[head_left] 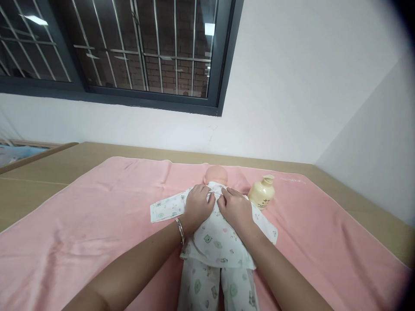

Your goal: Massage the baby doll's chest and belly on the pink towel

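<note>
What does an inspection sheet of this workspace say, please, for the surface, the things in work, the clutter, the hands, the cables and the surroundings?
Surface: pink cloth, creased in places, spread over a tan surface.
Things in work: doll lying with its head toward the wall, in a white printed top and matching trousers; the trousers run out of the picture.
Clutter: pale yellow pump bottle beside the doll, on the right of the picture.
Hands: left hand and right hand both on the upper part of the top; grip unclear.
Cables: nothing seen.
Surroundings: white wall, dark window frame, metal bars beyond the glass.
</note>
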Action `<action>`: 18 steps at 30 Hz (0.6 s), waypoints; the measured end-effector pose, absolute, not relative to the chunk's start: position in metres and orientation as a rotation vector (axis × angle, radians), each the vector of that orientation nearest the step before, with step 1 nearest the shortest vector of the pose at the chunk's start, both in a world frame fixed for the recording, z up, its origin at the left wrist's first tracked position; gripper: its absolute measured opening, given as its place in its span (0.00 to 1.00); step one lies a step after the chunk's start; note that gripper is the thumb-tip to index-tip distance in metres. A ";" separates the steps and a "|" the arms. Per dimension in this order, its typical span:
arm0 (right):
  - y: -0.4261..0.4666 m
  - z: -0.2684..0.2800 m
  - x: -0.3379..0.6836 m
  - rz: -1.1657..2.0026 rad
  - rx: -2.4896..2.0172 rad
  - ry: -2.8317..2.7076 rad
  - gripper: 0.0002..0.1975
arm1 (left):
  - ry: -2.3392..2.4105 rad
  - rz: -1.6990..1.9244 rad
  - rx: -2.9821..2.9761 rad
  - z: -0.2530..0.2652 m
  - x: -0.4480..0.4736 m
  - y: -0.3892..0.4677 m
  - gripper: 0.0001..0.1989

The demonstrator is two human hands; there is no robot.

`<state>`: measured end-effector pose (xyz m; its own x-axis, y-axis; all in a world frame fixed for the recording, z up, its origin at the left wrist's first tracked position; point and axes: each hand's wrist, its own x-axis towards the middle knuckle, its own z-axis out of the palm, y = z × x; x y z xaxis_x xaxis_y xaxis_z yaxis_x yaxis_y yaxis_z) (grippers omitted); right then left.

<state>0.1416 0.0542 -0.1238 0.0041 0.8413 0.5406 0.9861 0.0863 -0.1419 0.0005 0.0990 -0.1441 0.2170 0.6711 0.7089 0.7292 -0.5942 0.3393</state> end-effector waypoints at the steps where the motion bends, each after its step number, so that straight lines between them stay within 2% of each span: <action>1: 0.054 -0.124 0.141 -0.376 -1.805 -1.868 0.13 | -1.416 -1.330 -2.396 -0.143 0.000 0.098 0.04; 4: 0.055 -0.125 0.142 -0.330 -1.846 -1.832 0.14 | -1.501 -1.323 -2.408 -0.142 0.000 0.098 0.03; 8: 0.059 -0.125 0.145 -0.264 -1.889 -1.813 0.20 | -1.532 -1.301 -2.466 -0.141 0.000 0.099 0.07; 18: 0.069 -0.130 0.151 -0.114 -1.783 -1.873 0.24 | -1.597 -1.275 -2.555 -0.140 0.000 0.103 0.12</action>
